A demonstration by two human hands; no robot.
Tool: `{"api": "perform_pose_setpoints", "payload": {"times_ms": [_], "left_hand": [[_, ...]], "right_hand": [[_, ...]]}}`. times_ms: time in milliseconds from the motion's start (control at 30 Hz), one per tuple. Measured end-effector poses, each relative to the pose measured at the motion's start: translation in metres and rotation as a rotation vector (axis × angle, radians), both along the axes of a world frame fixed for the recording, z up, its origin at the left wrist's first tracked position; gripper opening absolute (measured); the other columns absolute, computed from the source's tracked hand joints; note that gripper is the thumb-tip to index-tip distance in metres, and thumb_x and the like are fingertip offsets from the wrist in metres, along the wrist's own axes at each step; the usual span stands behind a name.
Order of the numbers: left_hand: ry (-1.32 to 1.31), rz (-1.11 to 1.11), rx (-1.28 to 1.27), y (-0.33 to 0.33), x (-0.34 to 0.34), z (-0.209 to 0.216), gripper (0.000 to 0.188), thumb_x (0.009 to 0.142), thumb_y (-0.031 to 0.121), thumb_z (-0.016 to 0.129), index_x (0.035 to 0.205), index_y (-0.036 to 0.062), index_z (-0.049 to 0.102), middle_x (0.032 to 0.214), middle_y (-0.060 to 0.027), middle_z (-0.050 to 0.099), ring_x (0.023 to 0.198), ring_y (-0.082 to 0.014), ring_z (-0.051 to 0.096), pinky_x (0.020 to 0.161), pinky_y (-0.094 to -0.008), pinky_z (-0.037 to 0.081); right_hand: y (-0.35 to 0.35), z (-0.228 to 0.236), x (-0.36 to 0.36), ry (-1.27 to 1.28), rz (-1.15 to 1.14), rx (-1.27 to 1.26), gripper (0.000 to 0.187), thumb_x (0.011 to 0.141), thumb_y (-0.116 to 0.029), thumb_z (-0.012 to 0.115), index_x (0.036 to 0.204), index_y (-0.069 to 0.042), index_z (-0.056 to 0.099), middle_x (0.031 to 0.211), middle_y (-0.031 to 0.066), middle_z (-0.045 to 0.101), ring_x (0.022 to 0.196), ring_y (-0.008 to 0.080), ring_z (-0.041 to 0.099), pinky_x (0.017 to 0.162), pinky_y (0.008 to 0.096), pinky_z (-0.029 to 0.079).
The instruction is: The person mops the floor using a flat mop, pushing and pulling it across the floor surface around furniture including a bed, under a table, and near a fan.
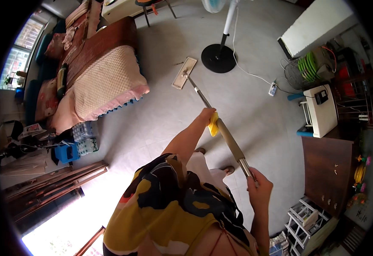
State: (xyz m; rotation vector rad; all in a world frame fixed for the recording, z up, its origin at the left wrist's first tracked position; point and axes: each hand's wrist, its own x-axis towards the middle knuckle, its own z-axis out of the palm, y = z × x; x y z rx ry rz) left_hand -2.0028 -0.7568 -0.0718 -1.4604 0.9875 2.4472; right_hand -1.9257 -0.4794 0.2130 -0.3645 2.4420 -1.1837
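A flat mop with a long metal handle [231,143] slants across the middle of the view. Its pale rectangular head [184,73] lies on the grey floor near the fan's base. My left hand [206,115] is closed round the handle partway down, with a yellow cloth [213,124] hanging right beside it; whether the hand also grips the cloth cannot be told. Nearer to me, my right hand [260,185] wraps round the upper end of the handle.
A standing fan's black base [219,58] is right of the mop head, its white cord [254,76] running to a power strip [272,89]. A sofa with a quilted cover [107,77] is at left. On the right stand a brown cabinet [323,170] and a grey folding ladder [303,219].
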Motion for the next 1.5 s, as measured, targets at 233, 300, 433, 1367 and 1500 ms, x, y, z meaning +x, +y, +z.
{"api": "perform_pose_setpoints", "payload": {"times_ms": [233,300,433,1367,1500], "left_hand": [[0.116,0.116,0.12,-0.019,0.02,0.013,0.026,0.082,0.016,0.056,0.092,-0.0072,0.049,0.08,-0.0156,0.054,0.07,-0.0304,0.056,0.059,-0.0469,0.049],[0.129,0.129,0.163,-0.014,0.029,0.018,0.027,0.082,0.016,0.056,0.091,-0.0072,0.049,0.08,-0.016,0.055,0.071,-0.0307,0.057,0.06,-0.047,0.049],[0.048,0.155,0.468,0.043,0.051,0.048,0.033,0.085,0.024,0.053,0.105,0.0001,0.043,0.084,-0.0157,0.057,0.075,-0.0312,0.059,0.067,-0.0499,0.05],[0.021,-0.014,0.247,0.238,0.238,0.073,0.026,0.078,0.015,0.061,0.092,-0.0051,0.053,0.081,-0.0158,0.057,0.068,-0.0278,0.059,0.059,-0.0417,0.049],[0.055,-0.011,0.244,0.226,0.24,0.056,0.028,0.072,0.016,0.065,0.087,-0.0046,0.054,0.078,-0.0143,0.056,0.067,-0.0278,0.058,0.058,-0.0387,0.048]], "right_hand": [[-0.047,-0.001,-0.005,-0.119,0.145,0.059,0.033,0.072,-0.009,0.059,0.104,0.0,0.058,0.067,0.0139,0.058,0.055,0.017,0.049,0.056,0.0278,0.043],[-0.037,0.023,0.008,-0.139,0.122,0.143,0.034,0.072,-0.008,0.058,0.106,-0.001,0.058,0.066,0.0107,0.057,0.055,0.0109,0.048,0.054,0.0252,0.042],[0.045,0.077,0.043,-0.195,0.041,0.205,0.034,0.071,-0.001,0.059,0.104,0.003,0.059,0.079,0.0123,0.065,0.064,0.0097,0.056,0.056,0.0226,0.045],[0.18,0.029,0.201,-0.438,0.018,0.067,0.04,0.073,-0.002,0.055,0.114,0.0,0.054,0.068,0.0037,0.057,0.052,0.0071,0.047,0.049,0.0228,0.04],[0.161,0.035,0.194,-0.369,0.181,0.177,0.044,0.071,-0.002,0.056,0.115,-0.002,0.054,0.076,0.0067,0.062,0.062,0.0101,0.054,0.059,0.0256,0.045]]}}
